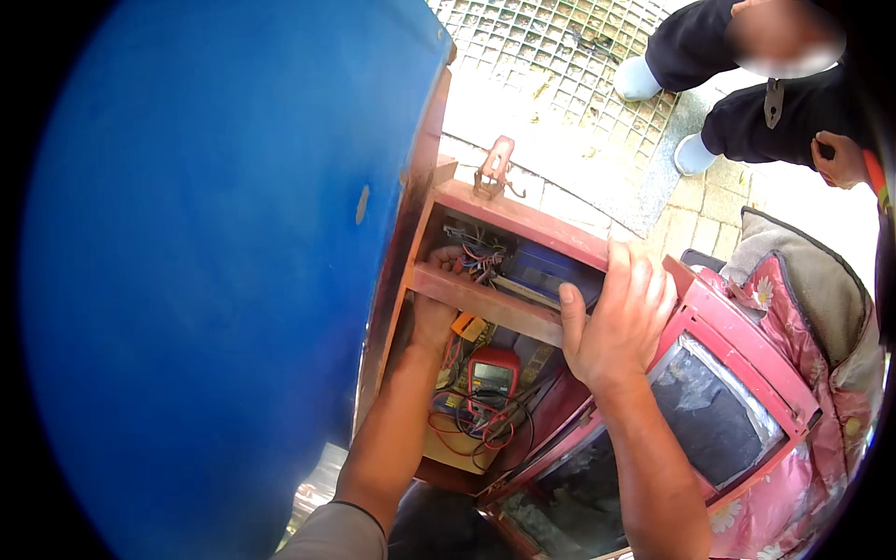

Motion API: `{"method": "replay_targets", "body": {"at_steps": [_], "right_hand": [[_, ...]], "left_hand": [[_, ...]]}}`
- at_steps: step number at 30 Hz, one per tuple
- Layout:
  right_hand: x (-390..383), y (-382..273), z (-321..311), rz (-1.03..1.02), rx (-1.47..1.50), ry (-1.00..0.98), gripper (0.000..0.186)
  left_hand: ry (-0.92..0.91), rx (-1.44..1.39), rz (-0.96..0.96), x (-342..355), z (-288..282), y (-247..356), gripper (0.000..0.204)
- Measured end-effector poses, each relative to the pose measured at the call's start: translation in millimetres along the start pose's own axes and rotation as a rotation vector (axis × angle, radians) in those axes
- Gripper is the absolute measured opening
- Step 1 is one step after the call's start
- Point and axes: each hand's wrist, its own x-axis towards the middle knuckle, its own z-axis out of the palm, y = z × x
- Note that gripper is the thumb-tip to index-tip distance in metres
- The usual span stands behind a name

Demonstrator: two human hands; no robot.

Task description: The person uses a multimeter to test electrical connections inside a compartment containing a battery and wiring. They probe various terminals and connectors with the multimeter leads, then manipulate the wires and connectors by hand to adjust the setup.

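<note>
The thin red, blue and white wires (483,266) look like a messy tangle. They sit in the old red metal box (532,224), just right of the left hand's (446,259) fingers. A flat red metal bar (485,301) goes over that hand and hides its middle, so I cannot tell if its curled fingers pinch a wire. The right hand (621,322) rests loosely on the box, fingers spread. A red meter with a grey screen (492,376) lies below the left fingers. Left of them stands a big blue panel (215,233), cut off by darkness.
</note>
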Motion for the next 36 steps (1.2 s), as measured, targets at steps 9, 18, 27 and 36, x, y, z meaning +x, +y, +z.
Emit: {"method": "replay_targets", "body": {"at_steps": [9,18,27,36], "right_hand": [[2,0,-4,0.016,0.01,-0.022,0.08],[3,1,-3,0.014,0.011,-0.022,0.078],[1,1,-5,0.021,0.016,-0.014,0.079],[2,0,-4,0.022,0.02,-0.009,0.079]], "left_hand": [[0.185,0.195,0.118,-22,25,18,0.053],[0.13,0.256,0.091,-41,41,53,0.05],[0.062,0.532,0.119,-16,43,55,0.05],[-0.168,0.257,-0.082,10,16,41,0.041]]}}
